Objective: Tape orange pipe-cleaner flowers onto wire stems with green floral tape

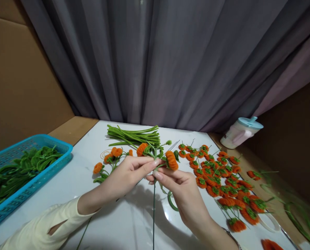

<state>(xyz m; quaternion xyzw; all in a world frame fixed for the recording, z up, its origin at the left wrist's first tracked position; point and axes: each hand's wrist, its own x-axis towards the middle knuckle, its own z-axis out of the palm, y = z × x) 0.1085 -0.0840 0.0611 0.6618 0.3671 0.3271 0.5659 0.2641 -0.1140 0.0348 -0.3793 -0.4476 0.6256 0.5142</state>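
Note:
Above the middle of the white table, my left hand (132, 172) and my right hand (184, 189) meet with fingertips pinched around the stem of a fuzzy pumpkin branch. Its thin dark green stem wire (154, 215) runs straight down toward me. Orange fuzzy pumpkins stick out from it, one pumpkin (172, 160) above my right fingers and another pumpkin (141, 149) past my left hand. A green ring (173, 202), apparently a roll of tape, shows beside my right wrist. The exact pinch point is partly hidden by my fingers.
Green fuzzy stems (134, 134) lie bundled at the back. Many orange pumpkins (212, 180) spread across the right side. A made-up pumpkin spray (108, 159) lies left. A blue basket (32, 189) holds green leaves (27, 161). A lidded cup (239, 133) stands back right.

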